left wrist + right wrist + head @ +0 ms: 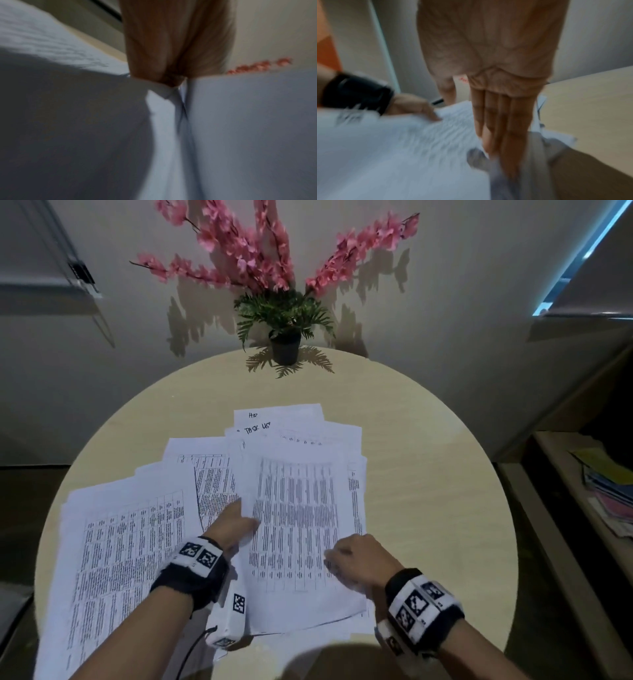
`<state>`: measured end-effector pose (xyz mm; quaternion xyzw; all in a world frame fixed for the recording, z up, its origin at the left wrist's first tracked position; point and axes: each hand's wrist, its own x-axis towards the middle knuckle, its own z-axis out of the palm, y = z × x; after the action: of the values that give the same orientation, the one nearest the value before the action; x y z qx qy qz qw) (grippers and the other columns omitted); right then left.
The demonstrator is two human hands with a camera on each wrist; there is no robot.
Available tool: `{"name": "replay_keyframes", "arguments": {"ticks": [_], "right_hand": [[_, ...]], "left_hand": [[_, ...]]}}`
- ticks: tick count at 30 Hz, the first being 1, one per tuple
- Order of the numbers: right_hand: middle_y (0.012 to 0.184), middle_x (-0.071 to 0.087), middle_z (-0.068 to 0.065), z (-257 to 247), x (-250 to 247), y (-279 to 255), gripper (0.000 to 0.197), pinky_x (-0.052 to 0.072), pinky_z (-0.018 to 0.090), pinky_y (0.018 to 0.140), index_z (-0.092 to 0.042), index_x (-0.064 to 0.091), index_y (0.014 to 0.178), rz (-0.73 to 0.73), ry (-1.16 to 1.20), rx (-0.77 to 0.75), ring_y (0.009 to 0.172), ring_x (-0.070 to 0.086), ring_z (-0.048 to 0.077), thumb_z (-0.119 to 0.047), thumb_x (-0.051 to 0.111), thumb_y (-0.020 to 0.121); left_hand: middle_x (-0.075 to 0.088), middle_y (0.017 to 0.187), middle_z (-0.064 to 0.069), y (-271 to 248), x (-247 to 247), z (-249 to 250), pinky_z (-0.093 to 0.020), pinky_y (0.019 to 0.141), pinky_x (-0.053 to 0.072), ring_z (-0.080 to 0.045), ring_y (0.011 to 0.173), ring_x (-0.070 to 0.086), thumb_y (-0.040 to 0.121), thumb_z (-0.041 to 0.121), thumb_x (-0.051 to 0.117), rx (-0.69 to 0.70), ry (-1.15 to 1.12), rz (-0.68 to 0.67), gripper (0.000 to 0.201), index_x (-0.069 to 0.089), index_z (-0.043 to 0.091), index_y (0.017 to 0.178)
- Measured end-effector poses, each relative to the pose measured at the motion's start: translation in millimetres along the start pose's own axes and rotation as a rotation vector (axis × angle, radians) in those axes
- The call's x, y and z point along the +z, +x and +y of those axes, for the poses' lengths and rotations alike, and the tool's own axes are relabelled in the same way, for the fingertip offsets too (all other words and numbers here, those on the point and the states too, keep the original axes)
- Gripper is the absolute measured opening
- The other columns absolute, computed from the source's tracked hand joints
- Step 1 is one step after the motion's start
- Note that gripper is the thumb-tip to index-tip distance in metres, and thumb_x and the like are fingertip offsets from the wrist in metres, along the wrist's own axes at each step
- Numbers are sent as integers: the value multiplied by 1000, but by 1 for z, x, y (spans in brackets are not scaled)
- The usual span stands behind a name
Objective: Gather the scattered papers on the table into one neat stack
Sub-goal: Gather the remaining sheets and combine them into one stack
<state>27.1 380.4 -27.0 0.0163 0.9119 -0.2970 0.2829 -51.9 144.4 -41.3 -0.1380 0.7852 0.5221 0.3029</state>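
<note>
Several white printed sheets lie fanned across the round beige table (428, 474). A printed table sheet (298, 525) lies on top in the middle, over a handwritten sheet (270, 419) at the back. More sheets (130, 542) spread to the left as far as the table's edge. My left hand (248, 523) pinches the top sheet's left edge, thumb above and fingers hidden beneath; in the blurred left wrist view the left hand (171, 81) nips a paper fold. My right hand (334, 563) rests on the sheet's lower right part. There the right hand's fingers (494, 135) lie straight on the paper, thumb apart.
A potted plant (286, 344) with pink blossoms stands at the table's far edge against the wall. Bare tabletop lies right of the papers. A low shelf with coloured folders (606, 491) runs along the right. Some sheets overhang the near left edge.
</note>
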Motion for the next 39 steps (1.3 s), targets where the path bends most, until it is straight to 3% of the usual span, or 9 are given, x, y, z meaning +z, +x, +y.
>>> {"name": "replay_keyframes", "arguments": {"ticks": [3,6,12,14,20,25,29,33,39], "right_hand": [[90,62,13,6,-17,20,19,50,32,71,-6,54,82,98,123,197,80,61,26,-25,51,82],[120,53,13,14,-34,34,53,55,39,80,-9,44,119,314,703,306,97,59,27,-21,68,72],[105,66,14,-31,-83,13,27,55,16,57,0,55,110,505,1213,-49,73,65,13,12,41,90],[101,66,3,-57,-103,-3,31,52,9,60,-8,55,109,699,1079,-199,69,66,-4,12,40,90],[129,54,9,-100,-151,-40,28,36,44,111,-17,49,115,1050,958,-494,124,50,26,-9,49,88],[116,45,-25,-92,-129,-46,44,35,8,101,-26,36,122,981,930,-521,108,48,-10,-3,55,90],[103,52,-16,-71,-92,-32,37,48,31,92,-22,34,108,883,923,-386,93,56,-5,1,55,88],[96,54,-17,-73,-81,-20,28,47,8,69,-15,34,110,861,923,-358,75,56,-20,4,42,92],[100,56,-15,-77,-70,-11,30,49,8,66,-18,33,111,864,946,-341,87,58,-3,5,36,92]], "left_hand": [[60,95,-12,-12,8,12,-34,77,48,-20,80,53,93,1,44,152,88,60,34,48,9,125],[47,73,-3,-32,1,37,-23,53,40,-16,62,43,94,6,43,262,-28,34,29,48,22,118],[67,104,-9,-47,-27,81,-43,95,48,-30,101,62,77,25,67,362,-106,56,28,59,18,103],[67,100,-11,-57,-25,103,-40,88,51,-32,96,63,86,10,60,496,-102,207,22,57,11,108],[56,54,1,-102,-23,157,-1,60,46,-2,55,57,88,-2,55,904,-298,465,23,53,-19,102],[69,92,-19,-106,-23,147,-37,86,55,-8,75,70,78,1,66,827,-382,374,45,51,-13,118],[66,97,2,-87,-19,117,-37,87,51,-5,83,66,72,12,72,711,-388,301,34,52,19,99],[64,97,5,-74,-13,112,-36,87,52,-8,86,64,83,3,62,724,-367,335,29,51,28,94],[62,105,7,-58,-7,107,-38,94,49,-14,100,61,88,7,57,710,-383,392,25,52,26,103]]}}
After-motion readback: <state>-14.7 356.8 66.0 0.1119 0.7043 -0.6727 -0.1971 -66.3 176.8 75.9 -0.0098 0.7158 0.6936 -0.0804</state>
